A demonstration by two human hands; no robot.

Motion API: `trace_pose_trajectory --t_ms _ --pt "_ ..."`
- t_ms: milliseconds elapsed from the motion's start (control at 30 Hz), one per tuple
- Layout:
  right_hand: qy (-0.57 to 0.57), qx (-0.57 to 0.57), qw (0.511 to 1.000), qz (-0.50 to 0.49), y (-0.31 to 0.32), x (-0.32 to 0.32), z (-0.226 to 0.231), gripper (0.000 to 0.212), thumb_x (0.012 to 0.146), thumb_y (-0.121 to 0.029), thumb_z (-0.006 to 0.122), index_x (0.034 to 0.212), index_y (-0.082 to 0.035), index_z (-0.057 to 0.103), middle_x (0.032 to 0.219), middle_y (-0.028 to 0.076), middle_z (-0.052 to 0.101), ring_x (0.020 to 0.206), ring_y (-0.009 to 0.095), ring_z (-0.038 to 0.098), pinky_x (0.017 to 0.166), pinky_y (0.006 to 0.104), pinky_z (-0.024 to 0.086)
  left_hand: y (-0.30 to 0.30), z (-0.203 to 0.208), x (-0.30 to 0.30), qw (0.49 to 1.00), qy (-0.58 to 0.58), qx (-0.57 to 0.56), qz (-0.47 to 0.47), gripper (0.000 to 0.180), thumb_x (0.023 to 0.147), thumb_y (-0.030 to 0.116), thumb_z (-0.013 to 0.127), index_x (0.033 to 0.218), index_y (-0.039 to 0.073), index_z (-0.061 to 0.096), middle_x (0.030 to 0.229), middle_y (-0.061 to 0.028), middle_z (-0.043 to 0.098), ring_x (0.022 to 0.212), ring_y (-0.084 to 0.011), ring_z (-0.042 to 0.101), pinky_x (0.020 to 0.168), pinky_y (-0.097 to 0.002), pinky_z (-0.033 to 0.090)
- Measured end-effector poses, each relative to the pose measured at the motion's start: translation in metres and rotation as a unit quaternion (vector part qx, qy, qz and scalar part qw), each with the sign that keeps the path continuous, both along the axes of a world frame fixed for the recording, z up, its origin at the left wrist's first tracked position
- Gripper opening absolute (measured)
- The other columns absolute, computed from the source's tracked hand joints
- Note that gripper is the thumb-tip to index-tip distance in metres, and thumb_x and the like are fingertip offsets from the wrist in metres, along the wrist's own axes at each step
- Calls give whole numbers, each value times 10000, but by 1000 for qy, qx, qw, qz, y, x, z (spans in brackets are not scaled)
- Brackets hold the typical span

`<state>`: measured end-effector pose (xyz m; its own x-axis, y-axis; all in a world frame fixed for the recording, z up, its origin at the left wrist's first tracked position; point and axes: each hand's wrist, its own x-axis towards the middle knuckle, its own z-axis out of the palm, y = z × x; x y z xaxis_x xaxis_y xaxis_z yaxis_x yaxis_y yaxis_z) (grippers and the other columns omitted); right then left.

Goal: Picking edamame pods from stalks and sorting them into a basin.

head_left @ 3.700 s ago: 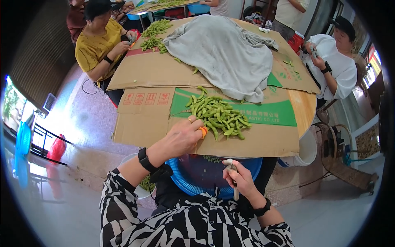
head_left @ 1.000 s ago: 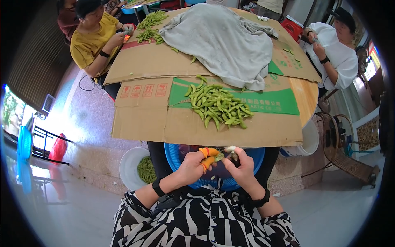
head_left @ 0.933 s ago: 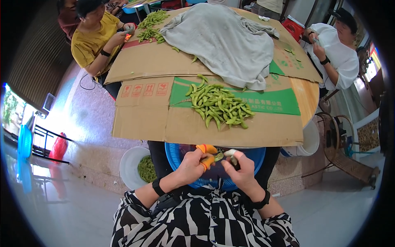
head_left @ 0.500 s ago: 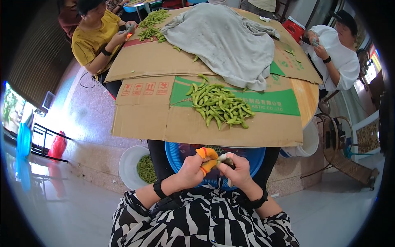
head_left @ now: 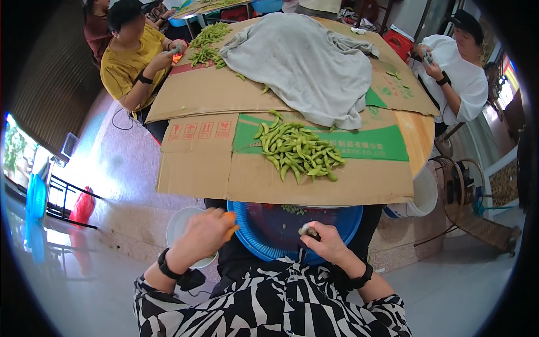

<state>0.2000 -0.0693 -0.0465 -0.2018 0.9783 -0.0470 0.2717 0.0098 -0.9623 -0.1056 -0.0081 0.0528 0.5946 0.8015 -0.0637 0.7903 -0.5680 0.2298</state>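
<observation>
My left hand [head_left: 205, 231], smeared by motion, is over the white bucket [head_left: 178, 227] left of my lap. Orange covers [head_left: 230, 224] show at its finger ends; whether it grips anything is hidden. My right hand [head_left: 325, 242] is closed above the blue basin [head_left: 352, 220], with a pale cover on a finger and something dark, too small to name, between thumb and fingers. Shelled green beans [head_left: 293, 209] lie in the basin beneath the table edge. On the cardboard ahead sits a heap of green soybean pods [head_left: 300, 147].
Flattened cardboard [head_left: 193, 160] covers the round table's near side. A grey cloth [head_left: 297, 64] drapes a mound behind the pods. More pods [head_left: 210, 36] lie far left. One person in yellow [head_left: 126, 62] sits left, another in white [head_left: 455, 73] right. A white pail [head_left: 424, 194] stands right.
Both hands were together above the basin; they have parted. My left hand has swung left to the white bucket, while my right hand has stayed above the basin, slightly lower and to the right.
</observation>
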Motion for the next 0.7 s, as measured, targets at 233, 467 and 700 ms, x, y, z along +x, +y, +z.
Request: trace_pose_trajectory --t_ms 233,467,700 --pt "166 -110 980 26 2 7 20 276 920 -40 513 1194 -10 525 894 56 585 669 79 508 529 215 413 63 -5 136 955 -264 110 -78 282 806 115 689 1064 38 605 893 -150 586 800 -353 601 669 -432 497" --pt "256 -104 960 -41 0 14 32 287 993 -150 444 1231 3 495 902 66 555 648 80 498 496 209 420 90 -36 159 931 -362 44 4 231 792 72 698 989 -4 604 834 -187 612 734 -336 618 663 -389 506" --pt "379 -113 916 -64 18 5 49 458 1007 -158 448 1439 -33 366 856 85 544 622 97 489 492 223 426 52 -23 130 743 -544 -369 124 168 830 43 729 971 36 637 804 -25 663 674 -73 601 530 -207 439"
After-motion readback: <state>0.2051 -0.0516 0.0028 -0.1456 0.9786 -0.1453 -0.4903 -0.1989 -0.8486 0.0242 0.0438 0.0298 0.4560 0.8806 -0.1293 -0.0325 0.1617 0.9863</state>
